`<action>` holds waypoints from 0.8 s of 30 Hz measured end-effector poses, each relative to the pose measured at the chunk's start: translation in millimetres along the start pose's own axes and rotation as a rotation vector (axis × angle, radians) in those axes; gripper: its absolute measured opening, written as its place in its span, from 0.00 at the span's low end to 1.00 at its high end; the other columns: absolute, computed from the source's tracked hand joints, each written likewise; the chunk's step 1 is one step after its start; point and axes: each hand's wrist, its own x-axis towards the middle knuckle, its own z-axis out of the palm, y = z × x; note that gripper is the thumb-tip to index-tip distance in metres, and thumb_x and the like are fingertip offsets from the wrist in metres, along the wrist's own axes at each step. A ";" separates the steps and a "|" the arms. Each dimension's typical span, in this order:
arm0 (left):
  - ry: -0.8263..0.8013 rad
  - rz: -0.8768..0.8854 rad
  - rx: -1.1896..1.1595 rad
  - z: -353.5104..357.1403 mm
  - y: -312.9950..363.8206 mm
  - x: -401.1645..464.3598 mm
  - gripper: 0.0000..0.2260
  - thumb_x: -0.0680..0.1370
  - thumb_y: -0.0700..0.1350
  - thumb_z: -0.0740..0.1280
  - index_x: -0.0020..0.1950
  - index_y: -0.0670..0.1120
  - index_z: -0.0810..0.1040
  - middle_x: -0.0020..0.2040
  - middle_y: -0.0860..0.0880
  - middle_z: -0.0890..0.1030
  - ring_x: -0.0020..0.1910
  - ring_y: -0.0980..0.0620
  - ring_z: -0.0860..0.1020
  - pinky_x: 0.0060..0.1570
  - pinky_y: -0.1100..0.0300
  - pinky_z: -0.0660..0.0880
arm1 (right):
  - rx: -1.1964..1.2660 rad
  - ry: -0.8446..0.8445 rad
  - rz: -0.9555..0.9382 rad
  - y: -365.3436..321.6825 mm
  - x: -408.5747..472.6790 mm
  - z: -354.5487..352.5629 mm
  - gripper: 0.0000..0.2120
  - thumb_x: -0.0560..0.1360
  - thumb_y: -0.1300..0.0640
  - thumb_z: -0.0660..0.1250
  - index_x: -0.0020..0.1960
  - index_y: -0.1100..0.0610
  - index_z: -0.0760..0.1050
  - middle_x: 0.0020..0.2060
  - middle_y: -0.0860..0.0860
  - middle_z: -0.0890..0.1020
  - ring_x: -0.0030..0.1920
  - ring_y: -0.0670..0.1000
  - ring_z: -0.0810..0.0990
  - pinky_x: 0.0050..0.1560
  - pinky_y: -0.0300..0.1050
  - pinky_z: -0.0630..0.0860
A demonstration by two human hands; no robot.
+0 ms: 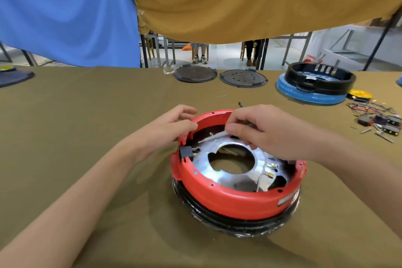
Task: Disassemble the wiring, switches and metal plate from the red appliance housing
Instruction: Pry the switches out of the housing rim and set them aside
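The red appliance housing (235,198) sits on a black base ring in front of me. Inside it lies a shiny metal plate (256,172) with a large centre hole and brass terminals (270,169) on its right side. A black switch (186,152) is clipped into the housing's left wall. My left hand (174,124) rests with curled fingers on the far-left rim of the housing. My right hand (267,130) pinches a grey sleeved wire (214,136) that slants down to the left above the plate.
Two black round lids (194,74) (243,78) lie at the table's far edge. A blue-and-black housing (315,84) stands at the far right, with a yellow disc (360,94) and a pile of removed wires and switches (378,119) beside it. Blue and tan cloths hang behind.
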 end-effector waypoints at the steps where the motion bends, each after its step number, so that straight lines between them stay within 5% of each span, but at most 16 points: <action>1: -0.027 -0.012 -0.013 3.8 -0.8 -1.8 0.14 0.81 0.41 0.63 0.66 0.53 0.73 0.62 0.49 0.78 0.52 0.56 0.77 0.50 0.64 0.74 | -0.004 -0.008 -0.017 1.8 -0.9 2.6 0.07 0.81 0.48 0.62 0.46 0.45 0.78 0.36 0.42 0.81 0.38 0.40 0.79 0.41 0.34 0.75; 5: -0.037 0.032 -0.056 15.4 1.6 3.3 0.17 0.81 0.35 0.61 0.69 0.48 0.73 0.63 0.47 0.79 0.61 0.47 0.78 0.64 0.52 0.73 | -0.045 0.017 -0.074 4.0 0.8 10.6 0.06 0.80 0.50 0.64 0.53 0.47 0.80 0.42 0.34 0.80 0.46 0.33 0.77 0.46 0.26 0.70; 11: -0.090 0.010 -0.330 23.1 -8.4 14.0 0.17 0.82 0.39 0.62 0.70 0.48 0.75 0.64 0.50 0.81 0.64 0.49 0.78 0.69 0.51 0.71 | -0.015 0.062 -0.117 8.3 10.1 9.1 0.06 0.78 0.47 0.67 0.48 0.44 0.83 0.37 0.43 0.83 0.38 0.46 0.80 0.40 0.44 0.75; 15: -0.133 0.004 -0.557 34.5 -13.1 17.0 0.16 0.81 0.39 0.61 0.68 0.44 0.76 0.63 0.41 0.81 0.65 0.40 0.77 0.67 0.48 0.73 | -0.029 0.025 -0.147 11.3 16.5 13.5 0.06 0.77 0.46 0.68 0.46 0.44 0.83 0.33 0.48 0.82 0.35 0.48 0.78 0.36 0.40 0.72; 20: -0.173 0.029 -0.659 38.7 -13.6 17.5 0.17 0.79 0.39 0.61 0.68 0.42 0.76 0.62 0.39 0.81 0.61 0.43 0.80 0.59 0.54 0.78 | -0.287 0.019 -0.194 3.4 19.3 15.0 0.15 0.77 0.40 0.57 0.48 0.45 0.80 0.35 0.44 0.82 0.33 0.44 0.75 0.38 0.45 0.71; 24: -0.147 0.024 -0.682 40.7 -15.6 19.9 0.17 0.78 0.38 0.61 0.67 0.42 0.77 0.60 0.40 0.82 0.56 0.48 0.82 0.53 0.60 0.79 | -0.497 0.100 -0.396 -2.9 12.8 16.0 0.17 0.80 0.45 0.57 0.45 0.52 0.81 0.36 0.48 0.82 0.32 0.55 0.77 0.30 0.49 0.71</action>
